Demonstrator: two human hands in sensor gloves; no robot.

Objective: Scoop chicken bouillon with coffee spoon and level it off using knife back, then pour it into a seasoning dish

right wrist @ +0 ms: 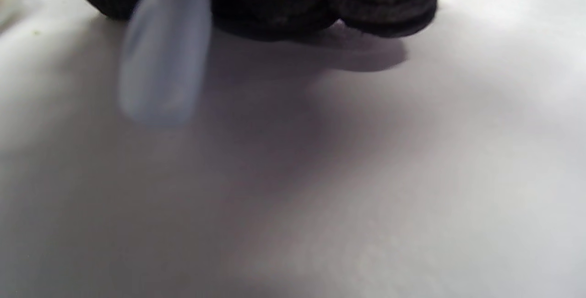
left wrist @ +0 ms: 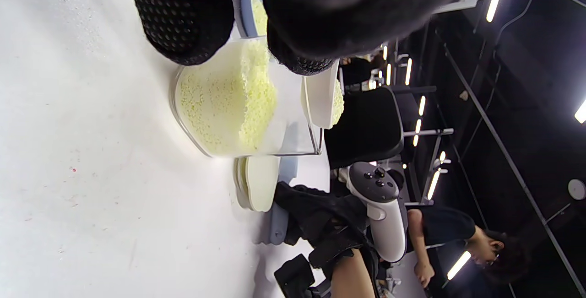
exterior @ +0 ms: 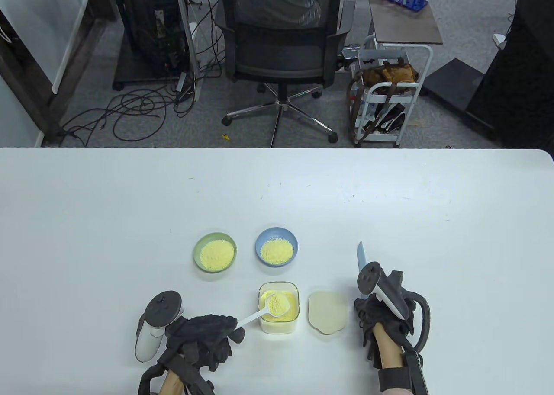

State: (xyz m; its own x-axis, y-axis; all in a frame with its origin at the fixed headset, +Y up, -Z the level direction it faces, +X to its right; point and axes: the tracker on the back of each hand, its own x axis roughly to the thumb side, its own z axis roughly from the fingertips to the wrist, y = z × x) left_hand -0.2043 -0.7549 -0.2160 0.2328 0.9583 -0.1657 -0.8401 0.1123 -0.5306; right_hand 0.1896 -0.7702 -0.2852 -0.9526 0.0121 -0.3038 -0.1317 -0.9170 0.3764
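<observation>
A clear square container of yellow chicken bouillon stands near the front of the table. My left hand grips the handle of a white coffee spoon; its bowl, heaped with bouillon, hangs over the container. In the left wrist view the container and the spoon bowl show below my fingertips. My right hand holds a pale blue knife, blade pointing away, to the right of the lid. The knife appears blurred in the right wrist view. A green dish and a blue dish both hold bouillon.
The container's cream lid lies flat between the container and my right hand. Beyond the table's far edge stand an office chair and a white trolley.
</observation>
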